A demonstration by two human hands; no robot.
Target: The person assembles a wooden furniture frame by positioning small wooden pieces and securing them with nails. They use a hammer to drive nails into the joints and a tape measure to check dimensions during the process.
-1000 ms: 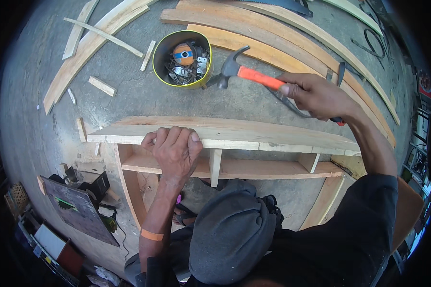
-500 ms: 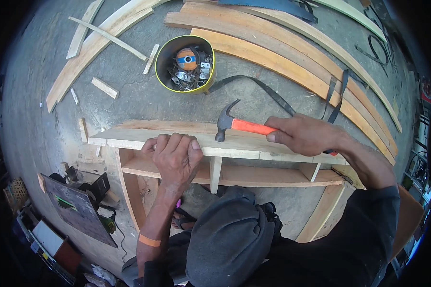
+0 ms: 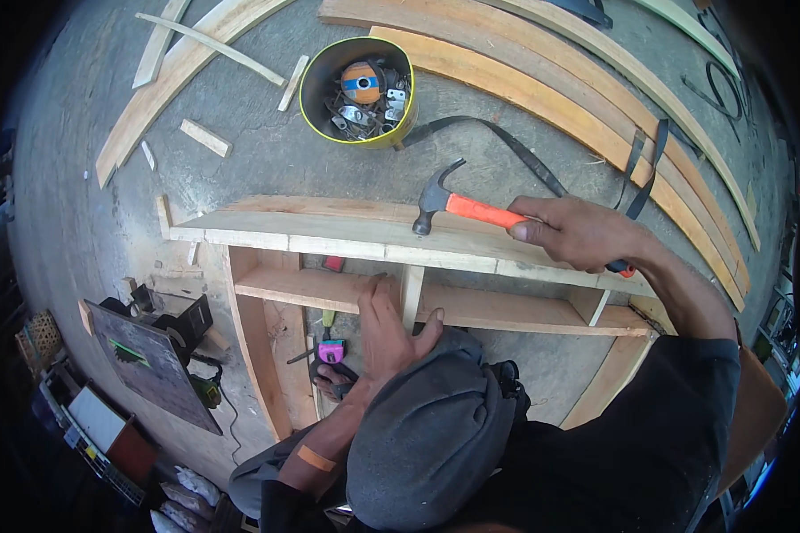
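My right hand (image 3: 588,233) is wrapped round the orange handle of a claw hammer (image 3: 478,210). The hammer's steel head stands over the top face of a pale board (image 3: 329,242), which forms the long upper edge of a wooden frame. Below that board, my left hand (image 3: 389,329) has its fingers stretched and thumb apart, with nothing visible in it. It is beside a short upright divider (image 3: 412,293) and over the brown inner rail (image 3: 498,309); whether it touches either is hard to tell. A dark grey cap (image 3: 418,426) covers part of the frame.
A yellow-rimmed bucket (image 3: 409,115) of metal hardware stands beyond the frame, trailing a black strap (image 3: 507,138). Long planks (image 3: 542,107) lie at the far right. At left is a table saw (image 3: 151,355). A magenta tape measure (image 3: 331,352) shows through the frame.
My left hand has let go of the pale board's edge and moved down and right towards the divider, its fingers opening. My right hand still holds the hammer over the board. The view has shifted slightly.
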